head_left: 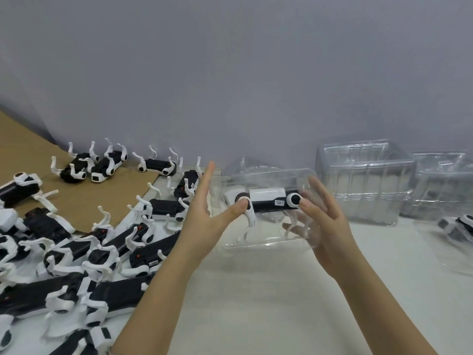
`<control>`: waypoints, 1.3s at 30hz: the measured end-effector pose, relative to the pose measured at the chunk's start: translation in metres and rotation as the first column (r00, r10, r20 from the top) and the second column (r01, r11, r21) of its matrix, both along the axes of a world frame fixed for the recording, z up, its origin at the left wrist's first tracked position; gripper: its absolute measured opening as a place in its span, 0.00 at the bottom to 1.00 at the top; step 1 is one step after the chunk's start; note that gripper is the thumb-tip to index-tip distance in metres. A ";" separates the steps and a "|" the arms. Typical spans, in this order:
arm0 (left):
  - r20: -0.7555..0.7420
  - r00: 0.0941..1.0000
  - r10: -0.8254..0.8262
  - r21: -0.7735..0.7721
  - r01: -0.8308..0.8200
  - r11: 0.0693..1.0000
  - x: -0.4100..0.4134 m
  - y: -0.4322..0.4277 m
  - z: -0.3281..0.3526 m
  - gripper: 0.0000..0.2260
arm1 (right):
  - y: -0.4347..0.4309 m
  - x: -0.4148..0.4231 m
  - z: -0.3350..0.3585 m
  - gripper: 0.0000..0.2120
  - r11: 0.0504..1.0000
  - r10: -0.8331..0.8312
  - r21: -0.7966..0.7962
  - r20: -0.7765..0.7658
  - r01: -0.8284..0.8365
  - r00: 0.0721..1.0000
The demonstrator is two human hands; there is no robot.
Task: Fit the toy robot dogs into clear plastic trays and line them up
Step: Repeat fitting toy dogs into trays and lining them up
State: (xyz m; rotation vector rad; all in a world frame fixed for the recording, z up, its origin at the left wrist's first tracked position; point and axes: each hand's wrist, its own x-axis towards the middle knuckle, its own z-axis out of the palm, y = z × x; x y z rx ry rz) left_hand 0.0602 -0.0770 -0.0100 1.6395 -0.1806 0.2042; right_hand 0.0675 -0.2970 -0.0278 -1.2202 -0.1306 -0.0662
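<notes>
A black-and-white toy robot dog [268, 203] lies on its side inside a clear plastic tray [266, 180] held above the white table. My left hand [204, 213] has its thumb pressed on the dog's front hip, with the fingers spread behind the tray's left side. My right hand [325, 213] grips the tray's right end, fingers against the dog's rear hip joint. A heap of several loose toy dogs [76, 247] covers the table's left side.
Stacks of empty clear trays [363, 180] stand against the grey wall at the right. A dog in a tray [458, 226] lies at the right edge. Brown cardboard [30, 160] with more dogs [102, 165] sits at the far left. White table [256, 290] lies in front.
</notes>
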 end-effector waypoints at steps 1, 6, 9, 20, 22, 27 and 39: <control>0.003 1.000 -0.011 -0.026 0.011 1.000 0.000 0.001 -0.001 0.44 | 0.001 0.000 -0.001 0.27 1.000 -0.029 0.011 0.047 0.029 0.998; -0.025 0.993 -0.113 -0.075 0.111 0.991 -0.004 0.003 -0.002 0.40 | 0.001 -0.008 -0.002 0.34 0.964 -0.057 -0.230 0.299 0.130 0.953; 0.106 0.992 -0.065 -0.072 0.073 0.995 -0.005 0.006 -0.001 0.48 | -0.004 -0.009 0.001 0.37 0.951 -0.007 -0.293 0.296 0.098 0.955; 0.274 0.960 -0.051 0.033 0.044 0.998 -0.014 0.016 0.004 0.49 | -0.006 -0.012 0.005 0.39 0.935 0.071 -0.347 0.395 0.078 0.916; 0.325 0.945 -0.034 0.081 0.008 0.997 -0.014 0.022 0.005 0.48 | -0.011 -0.014 0.008 0.43 0.901 0.074 -0.409 0.474 0.145 0.877; 0.565 0.825 0.006 0.218 -0.156 0.963 -0.009 0.033 -0.004 0.45 | -0.022 -0.006 0.006 0.44 0.705 0.110 -0.437 0.846 0.559 0.522; 0.789 0.611 -0.064 0.273 -0.256 0.927 -0.005 0.030 -0.006 0.34 | -0.028 0.003 -0.011 0.43 0.657 0.143 -0.154 0.987 0.738 0.078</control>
